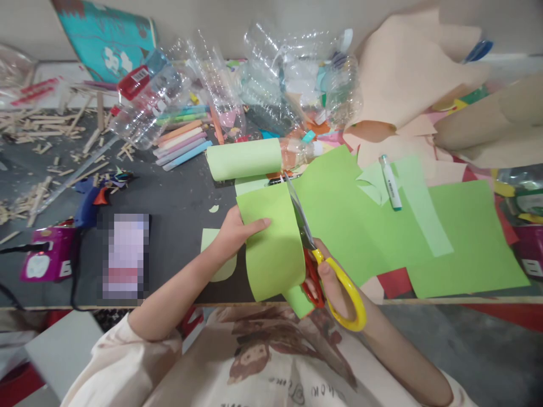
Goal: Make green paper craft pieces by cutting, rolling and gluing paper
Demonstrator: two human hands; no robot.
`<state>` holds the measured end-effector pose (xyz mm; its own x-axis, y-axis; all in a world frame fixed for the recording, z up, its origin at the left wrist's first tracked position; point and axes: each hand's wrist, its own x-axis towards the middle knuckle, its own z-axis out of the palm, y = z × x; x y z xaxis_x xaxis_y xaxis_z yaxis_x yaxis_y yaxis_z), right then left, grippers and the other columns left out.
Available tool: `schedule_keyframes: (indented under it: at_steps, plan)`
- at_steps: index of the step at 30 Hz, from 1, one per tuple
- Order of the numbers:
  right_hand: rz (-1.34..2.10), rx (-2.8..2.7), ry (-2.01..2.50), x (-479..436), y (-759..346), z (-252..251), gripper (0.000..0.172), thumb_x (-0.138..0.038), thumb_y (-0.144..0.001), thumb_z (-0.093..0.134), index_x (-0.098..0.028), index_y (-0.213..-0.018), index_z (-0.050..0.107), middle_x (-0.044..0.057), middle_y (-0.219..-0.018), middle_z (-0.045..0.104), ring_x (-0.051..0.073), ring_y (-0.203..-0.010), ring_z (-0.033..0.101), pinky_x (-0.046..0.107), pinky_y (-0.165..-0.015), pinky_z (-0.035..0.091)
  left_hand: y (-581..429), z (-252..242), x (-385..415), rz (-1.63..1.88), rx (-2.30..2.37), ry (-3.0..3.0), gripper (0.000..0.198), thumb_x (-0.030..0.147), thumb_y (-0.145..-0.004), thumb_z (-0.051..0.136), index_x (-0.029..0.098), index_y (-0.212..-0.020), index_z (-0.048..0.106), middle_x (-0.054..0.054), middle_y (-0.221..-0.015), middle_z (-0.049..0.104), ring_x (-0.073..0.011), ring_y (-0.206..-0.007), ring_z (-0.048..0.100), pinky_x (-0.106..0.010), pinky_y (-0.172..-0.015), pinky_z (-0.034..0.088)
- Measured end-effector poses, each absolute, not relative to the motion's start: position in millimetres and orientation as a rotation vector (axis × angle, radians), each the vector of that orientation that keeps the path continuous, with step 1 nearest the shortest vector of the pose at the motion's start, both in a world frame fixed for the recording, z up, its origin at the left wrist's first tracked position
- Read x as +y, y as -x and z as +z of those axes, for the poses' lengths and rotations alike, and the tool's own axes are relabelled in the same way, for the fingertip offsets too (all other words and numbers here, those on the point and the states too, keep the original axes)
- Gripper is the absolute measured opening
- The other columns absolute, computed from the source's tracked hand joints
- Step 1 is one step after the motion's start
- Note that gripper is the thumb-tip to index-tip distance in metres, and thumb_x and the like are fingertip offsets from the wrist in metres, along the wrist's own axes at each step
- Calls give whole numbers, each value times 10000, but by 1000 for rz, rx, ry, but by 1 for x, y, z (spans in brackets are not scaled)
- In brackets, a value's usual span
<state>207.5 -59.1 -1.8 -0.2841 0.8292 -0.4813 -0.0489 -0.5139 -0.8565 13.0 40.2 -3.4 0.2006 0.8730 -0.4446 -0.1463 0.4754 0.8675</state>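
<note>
Phone [125, 257] left of held paper [271, 243], scissors [315, 255] right, bottle [294, 151] behind

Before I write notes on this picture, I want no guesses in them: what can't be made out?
All in the head view:
- Left hand: most fingers are hidden behind the light green sheet.
- Right hand: some fingers are partly hidden by the scissors.
- Phone: pixelation blurs its screen.
- White marker: its print is too small to read.
- Purple box: cut off by the right edge.
</note>
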Motion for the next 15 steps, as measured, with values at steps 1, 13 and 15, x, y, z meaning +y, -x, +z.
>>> schedule_keyframes:
  at_steps: [1,13,15]
  plan:
    - [1851,-991,1341,-59,-207,-3,710,-801,-776,415,-238,-1208,439,-109,-478,384,84,-357,322,210,-361,333,-13,-4,40,828,1149,-794,501,365,-556,836,145,-968,657,-116,-979,752,-276,-875,720,-361,-754,595]
    - [1755,-1031,1447,-53,-218,18,594,-725,-818,459,-228,-1141,491,-111,-468,374,72,-341,279,195,-340,283,-1,4,52,1025,1247,-828,336,295,-542,789,179,-818,637,-40,-818,740,-225,-729,701,-341,-658,583]
    - [1585,-1183,1674,-49,-235,23,500,-638,-834,523,-238,-1133,531,-60,-588,490,79,-404,382,200,-386,328,7,9,60,1276,1271,-756,252,242,-539,748,202,-746,609,27,-708,705,-161,-626,659,-282,-594,556]
